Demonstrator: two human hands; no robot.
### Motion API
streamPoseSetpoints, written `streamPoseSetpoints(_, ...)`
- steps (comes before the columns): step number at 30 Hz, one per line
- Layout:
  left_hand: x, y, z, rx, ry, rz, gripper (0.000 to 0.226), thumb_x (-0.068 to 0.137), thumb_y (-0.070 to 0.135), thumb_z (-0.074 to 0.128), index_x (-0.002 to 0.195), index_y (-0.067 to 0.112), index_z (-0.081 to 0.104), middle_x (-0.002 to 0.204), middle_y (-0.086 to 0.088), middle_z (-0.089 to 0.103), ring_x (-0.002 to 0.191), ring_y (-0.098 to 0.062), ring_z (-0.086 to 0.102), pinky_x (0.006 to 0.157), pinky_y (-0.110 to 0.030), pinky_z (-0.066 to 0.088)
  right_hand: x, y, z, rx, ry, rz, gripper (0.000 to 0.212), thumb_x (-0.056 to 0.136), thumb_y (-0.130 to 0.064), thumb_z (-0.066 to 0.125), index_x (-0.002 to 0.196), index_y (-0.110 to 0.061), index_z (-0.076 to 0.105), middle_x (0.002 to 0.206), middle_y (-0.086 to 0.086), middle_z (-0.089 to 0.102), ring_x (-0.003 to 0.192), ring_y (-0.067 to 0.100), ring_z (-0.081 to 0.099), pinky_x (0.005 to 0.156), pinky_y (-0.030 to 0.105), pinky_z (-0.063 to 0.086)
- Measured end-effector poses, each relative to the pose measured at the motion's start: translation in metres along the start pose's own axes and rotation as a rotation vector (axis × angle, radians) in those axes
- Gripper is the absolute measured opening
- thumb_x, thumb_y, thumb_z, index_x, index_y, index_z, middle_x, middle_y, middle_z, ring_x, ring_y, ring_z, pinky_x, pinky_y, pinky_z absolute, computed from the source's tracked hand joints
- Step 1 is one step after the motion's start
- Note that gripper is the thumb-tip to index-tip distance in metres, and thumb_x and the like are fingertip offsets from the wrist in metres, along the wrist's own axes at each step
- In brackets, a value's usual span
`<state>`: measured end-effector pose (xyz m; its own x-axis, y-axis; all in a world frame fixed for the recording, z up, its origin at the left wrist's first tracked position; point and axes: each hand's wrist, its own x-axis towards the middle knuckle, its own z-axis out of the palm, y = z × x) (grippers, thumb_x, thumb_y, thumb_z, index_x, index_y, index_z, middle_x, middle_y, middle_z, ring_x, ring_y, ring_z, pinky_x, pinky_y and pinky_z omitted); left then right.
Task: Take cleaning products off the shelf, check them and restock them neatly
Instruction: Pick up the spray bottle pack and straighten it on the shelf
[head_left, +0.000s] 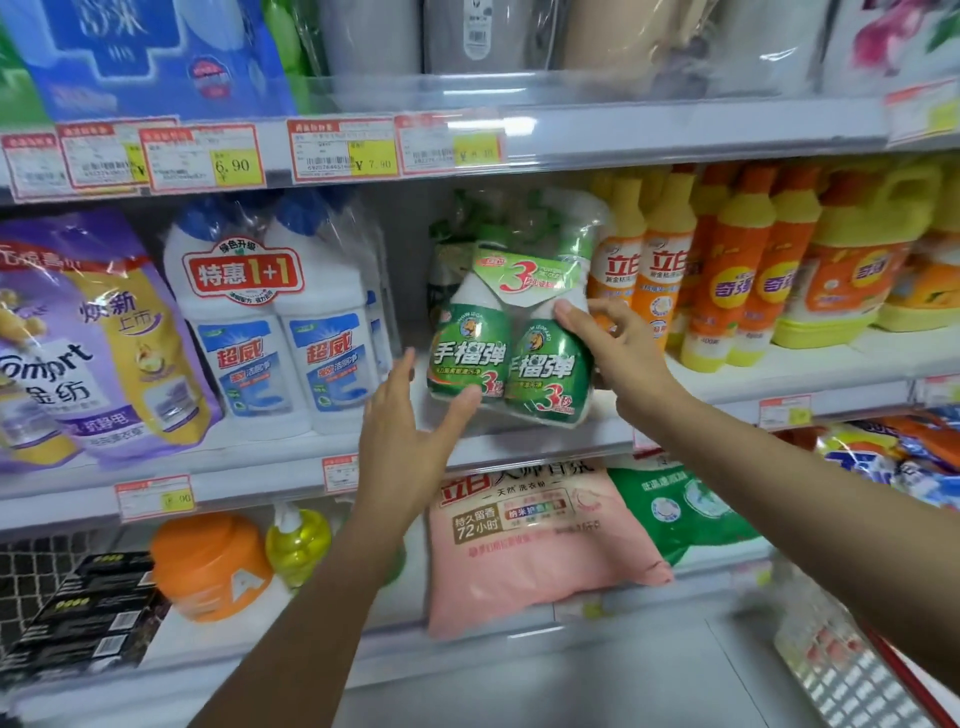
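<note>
White bottles (270, 332) stand at the left of the middle shelf (540, 446). Left hand (410, 431) open flat, thumb at lower corner of green twin-pack (498, 358). Pack tilted at shelf front. Right hand (618, 348) grips its right side, thumb on front. Orange bottles (727, 280) just beyond.

Both bare arms reach up and forward, the forearms converging. Right hand (621, 353) grips the pack (470, 358) at its right side, with the thumb pressed flat across the front, the fingers curled round behind and the wrist slightly bent. Left hand (410, 436) is spread just below and left of it, palm turned toward the right hand. Its fingers are straight and together, and the thumb tip touches the pack's lower edge.
</note>
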<state>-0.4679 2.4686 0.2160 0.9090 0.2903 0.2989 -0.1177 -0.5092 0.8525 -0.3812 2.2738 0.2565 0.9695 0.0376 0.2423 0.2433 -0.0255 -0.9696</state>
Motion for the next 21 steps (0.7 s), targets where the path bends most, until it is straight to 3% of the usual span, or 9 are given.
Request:
streamPoseSetpoints(2, -0.010, 0.014, 0.000, -0.159, -0.103, -0.104, 0.071, 0.068, 0.078, 0.058, 0.120, 0.030, 0.056, 0.112, 0.016, 0.065, 0.105, -0.006, 0.061, 0.091, -0.031, 0.048, -0.022, 0.002, -0.014, 0.021, -0.071, 0.118, 0.036, 0.090, -0.042, 0.065, 0.106, -0.010, 0.063, 0.079, -0.004, 0.071, 0.062, 0.004, 0.068, 0.053, 0.020, 0.050)
streamPoseSetpoints(4, -0.023, 0.021, 0.006, -0.266, -0.191, -0.148, 0.057, 0.066, 0.069, 0.063, 0.101, 0.024, 0.068, 0.093, 0.009, 0.074, 0.090, -0.015, 0.070, 0.078, -0.031, 0.054, -0.045, 0.009, -0.029, 0.033, -0.100, 0.194, 0.048, 0.088, -0.050, 0.062, 0.111, -0.008, 0.064, 0.087, 0.000, 0.074, 0.073, 0.013, 0.070, 0.061, 0.025, 0.052)
streamPoseSetpoints(7, -0.045, 0.027, 0.020, -0.375, -0.241, -0.229, 0.059, 0.066, 0.063, 0.073, 0.095, 0.012, 0.073, 0.083, -0.007, 0.077, 0.079, -0.027, 0.074, 0.079, -0.042, 0.059, -0.077, 0.026, -0.059, 0.133, -0.236, 0.292, 0.064, 0.083, -0.060, 0.056, 0.126, -0.013, 0.060, 0.110, 0.003, 0.073, 0.093, 0.017, 0.071, 0.074, 0.029, 0.056)
streamPoseSetpoints(10, -0.063, 0.036, 0.032, -0.372, -0.261, -0.311, 0.061, 0.067, 0.064, 0.069, 0.085, 0.006, 0.075, 0.073, -0.013, 0.075, 0.063, -0.025, 0.072, 0.065, -0.033, 0.059, -0.105, 0.037, -0.087, 0.271, -0.416, 0.356, 0.089, 0.067, -0.061, 0.079, 0.140, -0.019, 0.050, 0.133, 0.012, 0.063, 0.119, 0.029, 0.062, 0.096, 0.046, 0.053)
streamPoseSetpoints(12, -0.075, 0.046, 0.040, -0.340, -0.308, -0.351, 0.056, 0.075, 0.062, 0.062, 0.083, 0.008, 0.074, 0.072, -0.013, 0.075, 0.056, -0.023, 0.070, 0.059, -0.029, 0.060, -0.115, 0.035, -0.101, 0.277, -0.419, 0.377, 0.101, 0.053, -0.061, 0.088, 0.137, -0.019, 0.053, 0.129, 0.012, 0.065, 0.114, 0.027, 0.065, 0.090, 0.044, 0.056)
streamPoseSetpoints(14, -0.083, 0.054, 0.045, -0.298, -0.401, -0.419, 0.059, 0.077, 0.065, 0.058, 0.087, 0.010, 0.075, 0.075, -0.013, 0.075, 0.062, -0.025, 0.072, 0.062, -0.031, 0.061, -0.123, 0.030, -0.113, 0.235, -0.391, 0.355, 0.097, 0.050, -0.066, 0.086, 0.130, -0.018, 0.061, 0.122, 0.011, 0.069, 0.109, 0.026, 0.067, 0.084, 0.042, 0.059)
streamPoseSetpoints(16, -0.089, 0.059, 0.049, -0.257, -0.450, -0.405, 0.061, 0.071, 0.069, 0.056, 0.088, 0.014, 0.075, 0.082, -0.007, 0.077, 0.073, -0.019, 0.074, 0.070, -0.029, 0.059, -0.130, 0.027, -0.123, 0.183, -0.349, 0.300, 0.087, 0.056, -0.062, 0.084, 0.129, -0.022, 0.061, 0.120, 0.009, 0.071, 0.111, 0.028, 0.067, 0.090, 0.049, 0.055)
streamPoseSetpoints(19, -0.092, 0.063, 0.058, -0.160, -0.221, -0.184, 0.054, 0.066, 0.071, 0.069, 0.098, 0.027, 0.071, 0.099, 0.005, 0.073, 0.092, -0.008, 0.068, 0.088, -0.031, 0.054, -0.141, 0.022, -0.132, 0.125, -0.244, 0.141, 0.071, 0.066, -0.042, 0.085, 0.130, -0.038, 0.054, 0.114, -0.006, 0.073, 0.105, 0.019, 0.070, 0.084, 0.037, 0.059)
streamPoseSetpoints(21, -0.097, 0.079, 0.067, -0.171, -0.167, -0.051, 0.054, 0.066, 0.071, 0.065, 0.107, 0.036, 0.067, 0.106, 0.010, 0.068, 0.095, -0.002, 0.064, 0.092, -0.034, 0.053, -0.147, 0.019, -0.136, -0.086, -0.204, -0.032, 0.078, 0.068, -0.037, 0.089, 0.130, -0.053, 0.045, 0.116, -0.024, 0.068, 0.107, 0.004, 0.067, 0.085, 0.025, 0.057)
